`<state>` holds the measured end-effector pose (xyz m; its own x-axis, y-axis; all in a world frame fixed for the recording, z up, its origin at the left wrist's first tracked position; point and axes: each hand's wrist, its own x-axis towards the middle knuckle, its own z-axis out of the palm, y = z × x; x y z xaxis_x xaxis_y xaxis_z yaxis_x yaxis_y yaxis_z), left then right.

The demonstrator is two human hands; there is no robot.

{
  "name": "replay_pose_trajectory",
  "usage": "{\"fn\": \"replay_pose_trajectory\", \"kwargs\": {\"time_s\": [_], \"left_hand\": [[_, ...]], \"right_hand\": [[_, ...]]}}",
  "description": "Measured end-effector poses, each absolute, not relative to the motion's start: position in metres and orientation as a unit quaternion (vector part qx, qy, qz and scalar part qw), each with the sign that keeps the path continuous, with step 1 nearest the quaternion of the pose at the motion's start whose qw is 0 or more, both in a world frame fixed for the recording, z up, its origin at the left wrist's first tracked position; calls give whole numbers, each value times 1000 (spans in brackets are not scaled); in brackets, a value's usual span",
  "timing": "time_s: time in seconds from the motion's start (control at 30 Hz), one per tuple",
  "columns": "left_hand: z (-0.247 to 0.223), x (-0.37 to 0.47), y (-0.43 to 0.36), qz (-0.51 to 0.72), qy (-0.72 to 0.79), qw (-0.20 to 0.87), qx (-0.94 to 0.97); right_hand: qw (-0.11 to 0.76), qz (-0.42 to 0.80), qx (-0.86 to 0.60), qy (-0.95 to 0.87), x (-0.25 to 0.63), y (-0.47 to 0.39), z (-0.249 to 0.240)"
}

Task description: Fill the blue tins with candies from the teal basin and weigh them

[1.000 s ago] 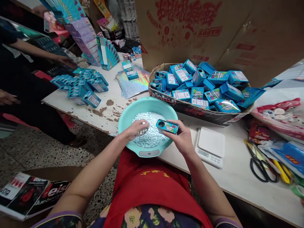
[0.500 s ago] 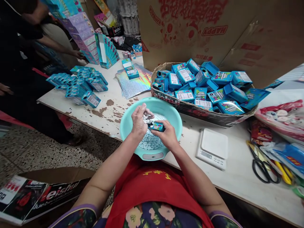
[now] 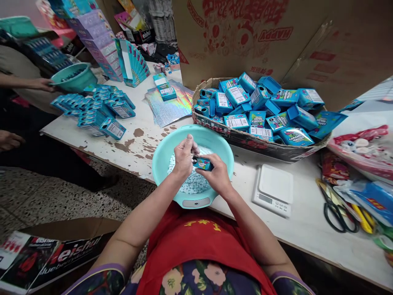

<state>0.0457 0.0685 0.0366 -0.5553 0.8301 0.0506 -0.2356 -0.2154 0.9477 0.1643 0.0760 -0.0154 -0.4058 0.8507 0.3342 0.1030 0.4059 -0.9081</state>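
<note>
Over a turquoise basin [image 3: 159, 151], my right hand [image 3: 217, 174] grips a small blue candy box [image 3: 203, 163] on its side, its round dark opening turned left. My left hand [image 3: 183, 157] is curled right at that opening, with a few small white candies [image 3: 193, 158] showing by its fingers. How many candies the palm holds is hidden. A heap of pale round candies [image 3: 195, 183] lies in the basin below both hands.
A cardboard tray [image 3: 260, 145] full of blue boxes stands behind the basin. To the right are a white scale [image 3: 273, 190] and scissors [image 3: 337, 211]. More blue boxes [image 3: 98, 108] stand at left, where a co-worker's hand [image 3: 44, 85] holds another basin [image 3: 75, 78].
Fewer candies show in my left hand, which has closed in on the box opening. At left, a co-worker has brought a turquoise basin into view. My view has shifted slightly.
</note>
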Motion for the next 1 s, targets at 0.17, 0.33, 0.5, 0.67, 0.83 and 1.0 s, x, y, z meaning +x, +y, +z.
{"fn": "replay_pose_trajectory", "kwargs": {"time_s": [0.17,0.33,0.5,0.67,0.83,1.0], "left_hand": [[44,41,71,741,491,368,272],[47,15,63,650,593,305,364],[24,-15,28,220,712,125,655],[5,1,-7,108,720,128,673],[-7,33,-21,130,726,132,663],[-14,38,-25,192,737,51,646]], "right_hand": [[429,494,-345,-673,161,79,-16],[453,570,-332,-600,189,70,-2],[536,551,-385,-511,274,63,-7],[590,382,-534,-471,357,84,-58],[579,369,-560,-464,394,101,-99],[605,379,-518,-471,421,93,-105]]}}
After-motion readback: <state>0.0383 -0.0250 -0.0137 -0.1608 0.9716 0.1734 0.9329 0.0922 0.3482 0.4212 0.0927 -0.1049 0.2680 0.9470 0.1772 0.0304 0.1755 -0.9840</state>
